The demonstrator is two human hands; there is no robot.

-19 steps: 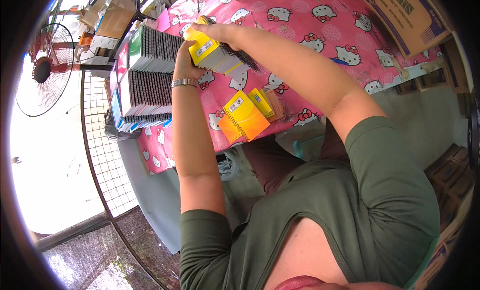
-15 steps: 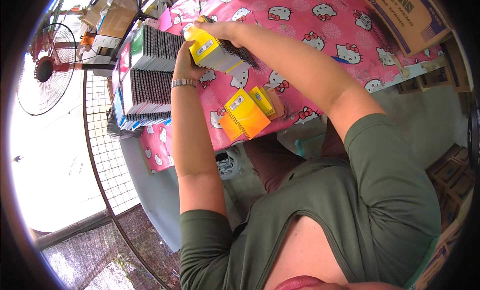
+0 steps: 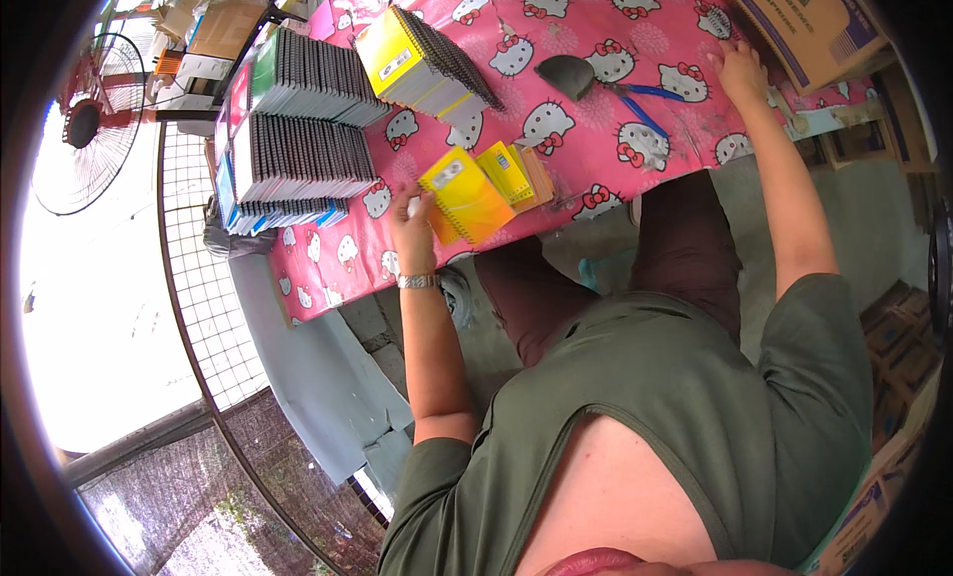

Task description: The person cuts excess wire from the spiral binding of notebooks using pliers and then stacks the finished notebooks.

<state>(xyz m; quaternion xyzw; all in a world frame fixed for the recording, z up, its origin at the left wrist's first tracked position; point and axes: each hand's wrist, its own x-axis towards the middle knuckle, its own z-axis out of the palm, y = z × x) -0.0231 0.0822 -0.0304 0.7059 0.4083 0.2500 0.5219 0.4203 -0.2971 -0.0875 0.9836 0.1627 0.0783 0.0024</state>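
My left hand [image 3: 412, 224] is closed at the left edge of a yellow-orange spiral notebook [image 3: 472, 197] near the table's front edge. Something small and white shows at its fingers; I cannot make out what it is. Far to the right, my right hand [image 3: 743, 75] reaches over the table beside a cardboard box, its fingers apart and holding nothing I can see. A stack of yellow spiral notebooks [image 3: 394, 65] stands at the back left, away from both hands. Small yellow pads [image 3: 511, 174] lie right of the single notebook.
Black-spiral notebooks [image 3: 308, 159] stand in stacks at the left. Blue-handled pliers [image 3: 645, 105] lie mid-table near a dark grey rounded piece [image 3: 566, 77]. The cardboard box [image 3: 809, 30] stands at the back right on the pink tablecloth [image 3: 526, 40]. A fan [image 3: 84, 125] is at far left.
Both hands have let go of the yellow notebook stack, which now stands by the other stacks. My left hand came back toward the single notebook; my right hand moved right, uncovering the pliers.
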